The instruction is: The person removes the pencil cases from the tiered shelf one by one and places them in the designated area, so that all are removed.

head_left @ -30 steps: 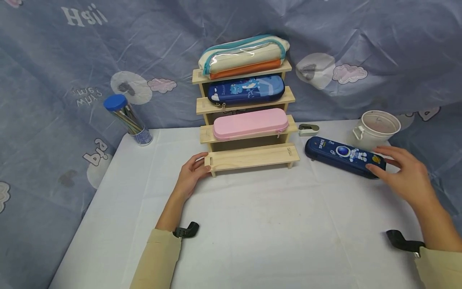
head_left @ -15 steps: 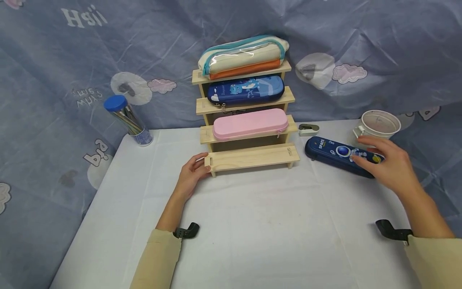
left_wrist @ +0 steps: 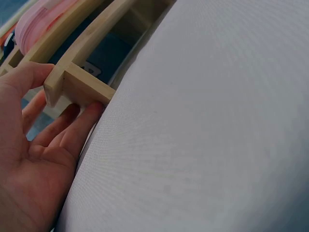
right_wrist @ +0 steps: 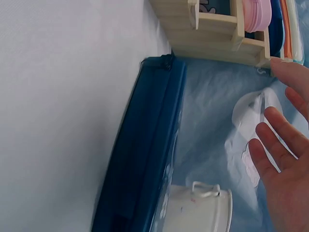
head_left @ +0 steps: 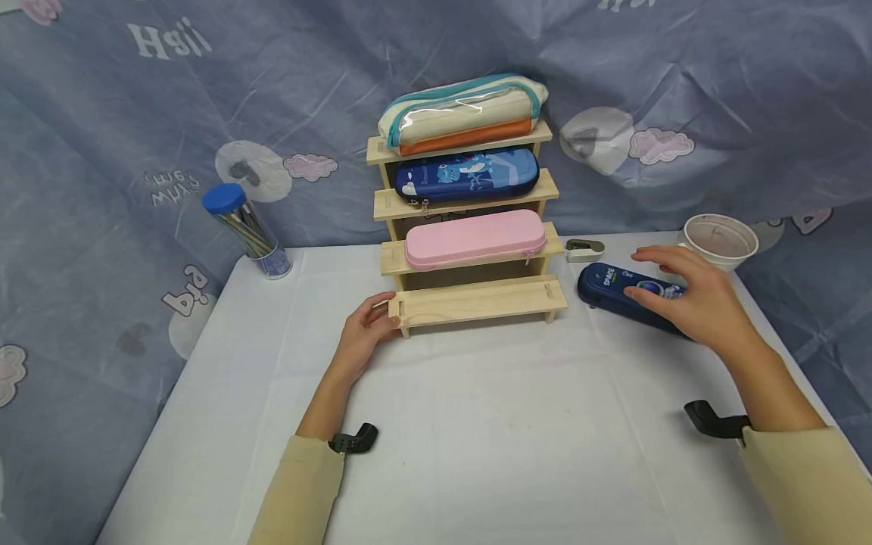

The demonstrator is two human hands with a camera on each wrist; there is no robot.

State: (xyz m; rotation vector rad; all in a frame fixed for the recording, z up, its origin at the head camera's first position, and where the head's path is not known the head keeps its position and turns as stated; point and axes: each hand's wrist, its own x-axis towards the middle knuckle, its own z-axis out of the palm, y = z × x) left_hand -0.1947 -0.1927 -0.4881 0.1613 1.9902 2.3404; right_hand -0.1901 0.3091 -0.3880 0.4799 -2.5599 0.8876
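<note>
At the left end of the lowest step of a wooden tiered rack [head_left: 477, 301], my left hand [head_left: 364, 333] holds the corner. In the left wrist view the thumb lies at the step's edge and the fingers [left_wrist: 72, 130] reach round the end by its leg. My right hand [head_left: 698, 295] hovers over a dark blue space pencil case [head_left: 616, 291], fingers spread and apart from it, hiding its right part. In the right wrist view that hand holds nothing. A pink pencil case [head_left: 475, 238], a blue dinosaur case [head_left: 467, 175] and a cream pouch [head_left: 466, 117] sit on the upper steps.
A small stapler [head_left: 584, 250] lies right of the rack. Behind my right hand stands a white mug [head_left: 719, 238]. A blue-lidded tube of pencils [head_left: 247, 231] leans at the back left. A blue patterned curtain [head_left: 327, 68] hangs behind the white table [head_left: 490, 439].
My right hand has moved left along the space pencil case, from its right end to above its middle. The case has stayed put. My left hand keeps its place on the rack.
</note>
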